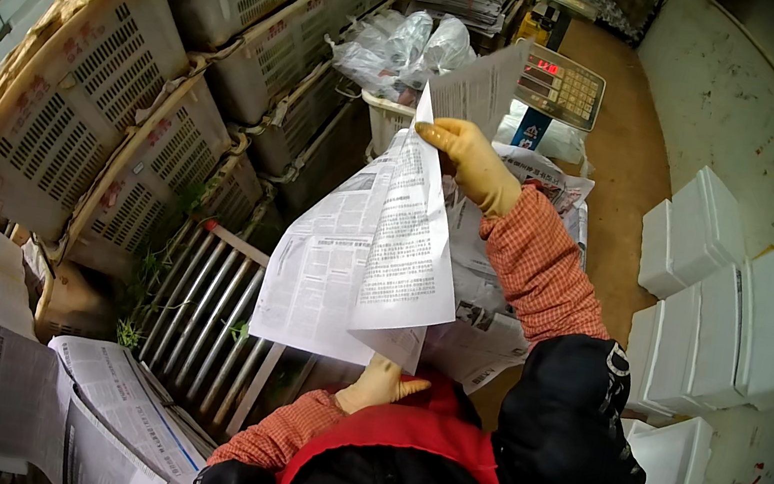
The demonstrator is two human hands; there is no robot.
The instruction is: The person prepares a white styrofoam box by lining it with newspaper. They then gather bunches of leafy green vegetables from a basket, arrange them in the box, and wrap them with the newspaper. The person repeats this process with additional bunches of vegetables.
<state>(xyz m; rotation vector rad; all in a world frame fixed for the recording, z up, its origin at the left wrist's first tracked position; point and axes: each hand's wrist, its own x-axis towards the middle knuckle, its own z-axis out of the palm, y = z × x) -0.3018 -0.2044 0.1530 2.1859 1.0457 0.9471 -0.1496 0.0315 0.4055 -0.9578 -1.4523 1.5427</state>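
Head view: one sheet [318, 262] of newsprint, raised in front of me, creased down its length with a folded flap on the right side. One right hand [466, 161], mine, in a yellowish glove, pinching the sheet near its upper end between thumb and fingers. One left hand [376, 385], likewise gloved, at the sheet's lower edge, thumb pointing right; its fingers are partly behind the paper, so I cannot tell whether it grips. Beyond and below the sheet, to the right: more newsprint [487, 344], spread and crumpled. At lower left: a pile of papers [128, 409], beside metal rollers [205, 304]. Far side: stacked crates [70, 131] on the left, plastic bags [413, 44] in a basket [384, 120], a scale [562, 85] with a lit display. Right wall: white boxes [702, 231]. Handling note, by my judgement: pinch lightly at the margin, since thin newsprint probably tears under a hard pull; keep both ends at even tension, let the crease guide the flap, and hold the lower corner clear of my apron [397, 436].
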